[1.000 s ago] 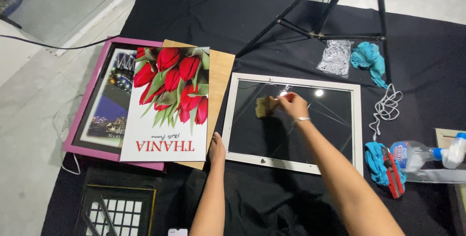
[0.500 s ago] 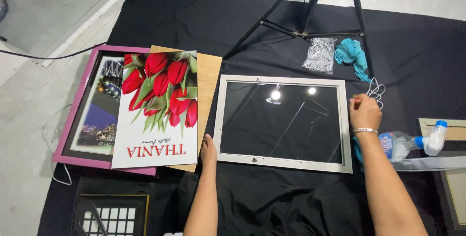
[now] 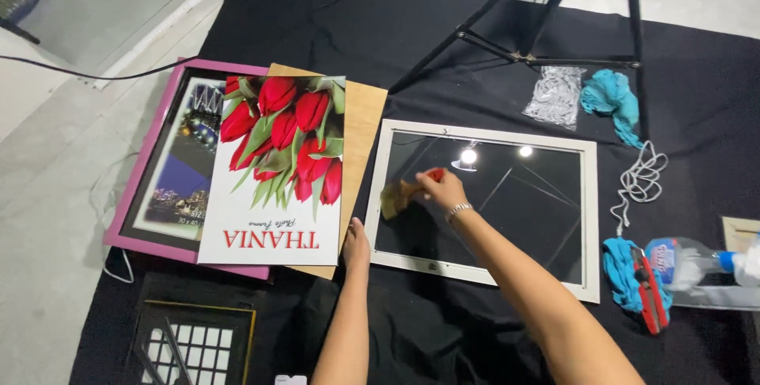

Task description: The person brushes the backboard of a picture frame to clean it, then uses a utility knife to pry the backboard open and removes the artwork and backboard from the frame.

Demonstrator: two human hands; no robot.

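A white picture frame (image 3: 590, 219) is showing dark, light-flecked glass. Beside it, a poster (image 3: 277, 171) is displaying red tulips with green leaves on white. A pink frame (image 3: 142, 171), turquoise cloths (image 3: 609, 100) and black cloth (image 3: 443, 28) are lying around.

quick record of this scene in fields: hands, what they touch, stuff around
right hand: right hand over the glass of the white picture frame, pressing a tan pad; a bit of red shows at the fingers
left hand: left hand flat on the black cloth at the frame's lower left corner
left of frame: tulip print on a brown board, overlapping a pink-framed picture
right of frame: teal rag, white cord, spray bottle
behind: black stand legs
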